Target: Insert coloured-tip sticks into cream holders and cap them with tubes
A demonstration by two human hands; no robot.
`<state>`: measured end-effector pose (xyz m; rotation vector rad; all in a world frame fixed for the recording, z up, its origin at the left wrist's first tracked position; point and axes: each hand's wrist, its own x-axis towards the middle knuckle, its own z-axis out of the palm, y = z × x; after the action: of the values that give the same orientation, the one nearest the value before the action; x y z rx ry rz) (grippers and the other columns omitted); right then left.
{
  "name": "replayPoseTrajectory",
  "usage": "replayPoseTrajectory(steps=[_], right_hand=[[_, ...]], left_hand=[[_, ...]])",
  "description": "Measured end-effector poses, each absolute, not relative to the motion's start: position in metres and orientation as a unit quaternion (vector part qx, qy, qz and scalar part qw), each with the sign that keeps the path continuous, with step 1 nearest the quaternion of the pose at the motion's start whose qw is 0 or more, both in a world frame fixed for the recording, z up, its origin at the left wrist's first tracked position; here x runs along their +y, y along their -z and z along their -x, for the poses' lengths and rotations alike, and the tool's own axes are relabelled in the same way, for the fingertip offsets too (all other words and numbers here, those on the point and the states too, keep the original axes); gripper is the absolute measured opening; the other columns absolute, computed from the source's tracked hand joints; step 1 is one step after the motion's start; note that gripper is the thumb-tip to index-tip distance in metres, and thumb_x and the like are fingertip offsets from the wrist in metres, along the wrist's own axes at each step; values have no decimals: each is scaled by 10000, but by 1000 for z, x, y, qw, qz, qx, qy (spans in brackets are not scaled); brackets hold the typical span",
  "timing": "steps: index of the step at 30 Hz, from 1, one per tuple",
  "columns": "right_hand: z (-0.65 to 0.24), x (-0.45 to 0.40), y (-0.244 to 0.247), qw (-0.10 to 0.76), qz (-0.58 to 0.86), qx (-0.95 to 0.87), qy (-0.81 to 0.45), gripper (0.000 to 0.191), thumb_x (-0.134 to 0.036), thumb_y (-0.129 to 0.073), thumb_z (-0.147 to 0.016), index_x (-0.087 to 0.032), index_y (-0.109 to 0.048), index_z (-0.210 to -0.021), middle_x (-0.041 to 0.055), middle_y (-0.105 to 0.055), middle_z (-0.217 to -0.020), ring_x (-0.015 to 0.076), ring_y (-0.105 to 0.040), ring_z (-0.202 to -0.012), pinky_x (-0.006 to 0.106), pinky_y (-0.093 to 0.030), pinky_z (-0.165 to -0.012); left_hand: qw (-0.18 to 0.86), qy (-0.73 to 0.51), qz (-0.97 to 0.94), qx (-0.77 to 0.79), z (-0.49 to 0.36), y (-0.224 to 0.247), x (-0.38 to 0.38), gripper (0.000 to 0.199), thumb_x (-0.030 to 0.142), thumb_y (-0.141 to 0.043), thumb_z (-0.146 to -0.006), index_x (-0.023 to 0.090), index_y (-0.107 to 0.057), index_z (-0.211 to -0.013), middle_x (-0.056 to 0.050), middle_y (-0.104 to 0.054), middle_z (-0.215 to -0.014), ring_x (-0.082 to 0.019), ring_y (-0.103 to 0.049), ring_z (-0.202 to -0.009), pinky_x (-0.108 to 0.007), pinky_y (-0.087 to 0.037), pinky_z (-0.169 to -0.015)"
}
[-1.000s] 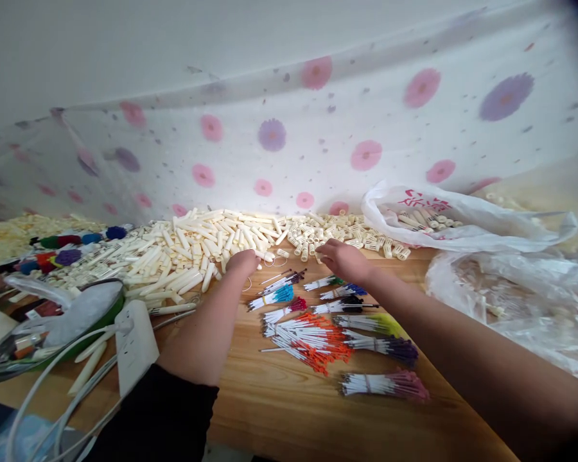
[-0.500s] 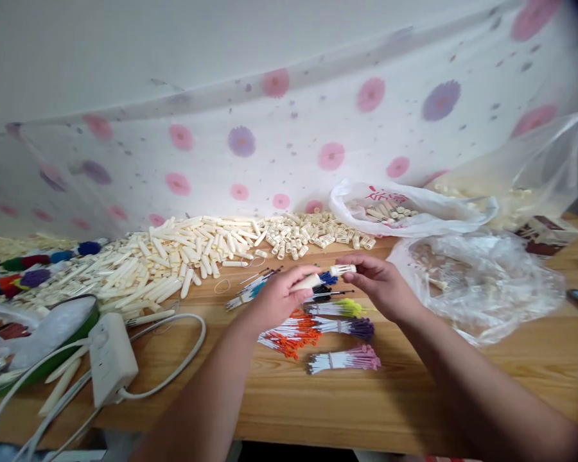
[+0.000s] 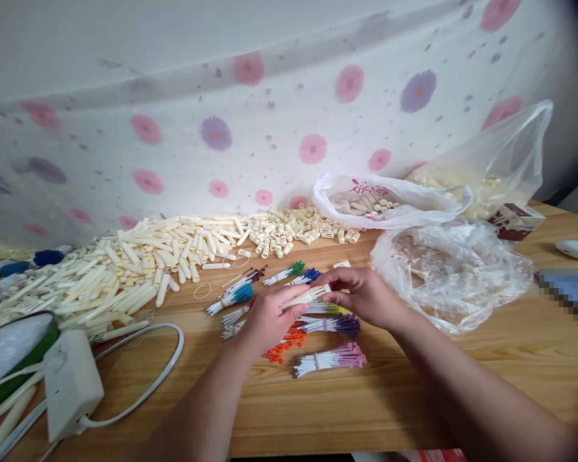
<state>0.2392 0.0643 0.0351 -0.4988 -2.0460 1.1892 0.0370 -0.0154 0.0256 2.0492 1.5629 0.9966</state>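
Note:
My left hand (image 3: 274, 314) is closed round a cream plastic tube (image 3: 296, 300). The fingers of my right hand (image 3: 359, 292) pinch a short slotted cream piece (image 3: 319, 292), which meets the tube's end; whether it is seated I cannot tell. Below the hands lie bundles of thin white sticks with coloured heads: a pink bundle (image 3: 331, 359), a purple bundle (image 3: 332, 324) and an orange bundle (image 3: 284, 346) partly hidden by my left hand. Another slotted piece (image 3: 341, 264) rests on the wood just behind my right hand.
A heap of cream tubes (image 3: 173, 250) and a pile of slotted pieces (image 3: 289, 231) lie along the wall. Clear plastic bags (image 3: 453, 273) and a white bag (image 3: 404, 215) stand right. A power strip (image 3: 72, 382) with cables is at left; a blurred flat object (image 3: 568, 292) lies far right.
The tube and slotted piece were apart and now meet end to end. My right hand has moved down and left towards my left hand. The camera view has turned slightly right.

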Motion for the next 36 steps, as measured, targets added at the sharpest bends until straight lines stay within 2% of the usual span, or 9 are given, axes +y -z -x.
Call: replayPoseTrajectory(steps=[5, 10, 13, 16, 21, 25, 32, 36], right_hand=[[-239, 65, -33, 324, 194, -786, -490, 204, -361, -656, -784, -164, -659, -836, 15, -659, -722, 117, -582, -631, 233, -462, -574], [-242, 65, -30, 322, 220, -795, -465, 273, -428, -644, -785, -157, -651, -819, 11, -637, -684, 106, -549, -584, 219, -432, -533], [-245, 67, -32, 330, 207, -792, -471, 266, -417, -658, -777, -159, -651, -841, 28, -657, -749, 126, -582, -663, 234, -455, -604], [-245, 68, -35, 337, 164, -760, -531, 308, -454, -637, -786, -157, -654, -867, 66, -677, -892, 166, -614, -813, 280, -482, -720], [-231, 57, -33, 417, 181, -711, -536, 389, -497, -455, -893, -170, -657, -957, 66, -670, -956, 184, -604, -911, 341, -464, -835], [-223, 47, -34, 450, 137, -698, -540, 387, -477, -396, -925, -167, -626, -892, 72, -655, -989, 191, -590, -945, 362, -444, -881], [-222, 47, -33, 441, 128, -709, -535, 341, -434, -368, -945, -173, -570, -857, 58, -634, -940, 166, -575, -890, 344, -431, -876], [-222, 49, -31, 447, 115, -697, -549, 328, -441, -377, -940, -177, -549, -852, 65, -627, -944, 173, -568, -905, 345, -432, -863]], left_hand=[[198, -338, -741, 545, -39, -25, -18, 293, 268, -572, -842, 232, -634, -1127, -39, -701, -1032, -164, -650, -863, -275, -505, -775], [222, -360, -722, 548, -45, -22, -21, 279, 315, -549, -857, 202, -634, -1098, -30, -696, -968, -149, -622, -803, -244, -481, -709], [230, -357, -722, 546, -49, -24, -22, 249, 315, -531, -867, 185, -635, -1052, -13, -677, -855, -126, -582, -715, -219, -446, -641], [226, -310, -747, 543, -57, -28, -24, 207, 321, -511, -876, 166, -646, -899, -2, -630, -722, -115, -531, -632, -214, -398, -577], [191, -259, -797, 510, -72, -26, -31, 187, 330, -526, -870, 187, -646, -882, -19, -650, -752, -143, -566, -682, -240, -401, -630], [201, -280, -790, 507, -74, -25, -35, 198, 345, -518, -875, 194, -645, -881, -19, -657, -767, -144, -576, -695, -240, -407, -648], [217, -275, -777, 523, -72, -27, -35, 202, 319, -530, -865, 176, -633, -768, 2, -606, -678, -121, -510, -621, -225, -381, -598], [233, -268, -785, 507, -75, -28, -35, 216, 318, -515, -873, 169, -633, -770, 0, -595, -685, -118, -504, -633, -220, -383, -600]])
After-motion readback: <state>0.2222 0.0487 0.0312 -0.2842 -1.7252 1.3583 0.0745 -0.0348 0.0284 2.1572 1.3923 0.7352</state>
